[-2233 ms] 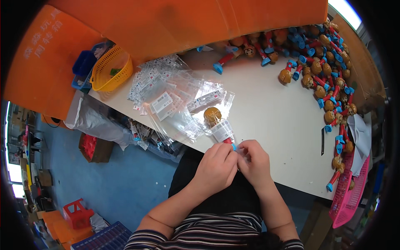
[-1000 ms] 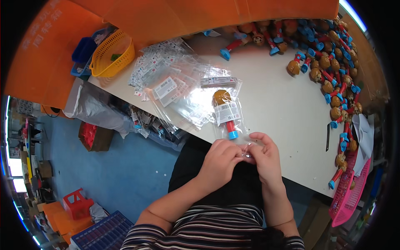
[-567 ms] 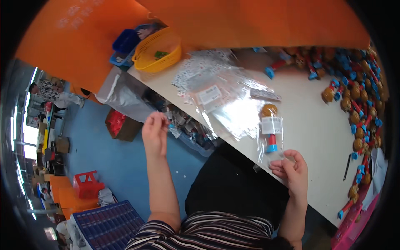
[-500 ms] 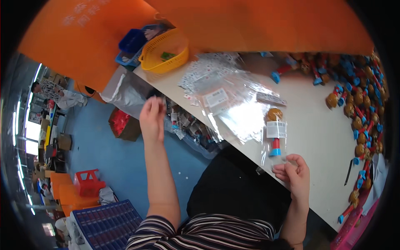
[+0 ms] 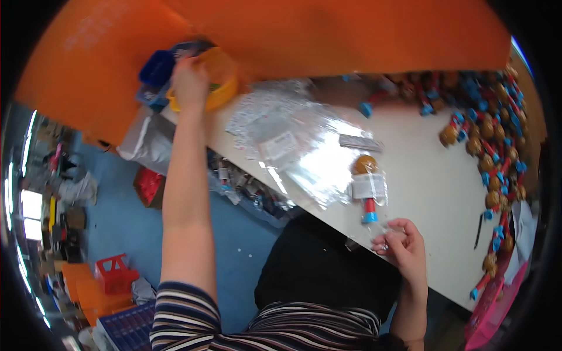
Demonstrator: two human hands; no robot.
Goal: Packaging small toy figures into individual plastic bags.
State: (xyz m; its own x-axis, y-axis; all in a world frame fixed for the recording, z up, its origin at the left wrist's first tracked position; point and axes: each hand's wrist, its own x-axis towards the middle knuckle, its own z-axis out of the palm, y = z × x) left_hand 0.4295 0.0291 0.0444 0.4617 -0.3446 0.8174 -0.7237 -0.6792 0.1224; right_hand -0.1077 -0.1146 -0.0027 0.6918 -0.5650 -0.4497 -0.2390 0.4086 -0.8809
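My right hand pinches the lower end of a clear plastic bag at the table's near edge. Inside the bag lies a toy with a round brown head, a red stem and a blue foot; a white label covers its middle. My left hand is stretched out to the far left, over the rim of a yellow basket and beside blue bins. Its fingers are blurred and partly hidden, so whatever they touch cannot be made out.
Flat clear bags and small printed slips spread over the white table. Several loose toys line its right side. Below the left edge hangs a bag of packed toys. Orange panels stand behind.
My left hand has moved up and away, from above the hanging bag to the yellow basket. My right hand keeps its pinch on the bag. The whole view has shifted slightly.
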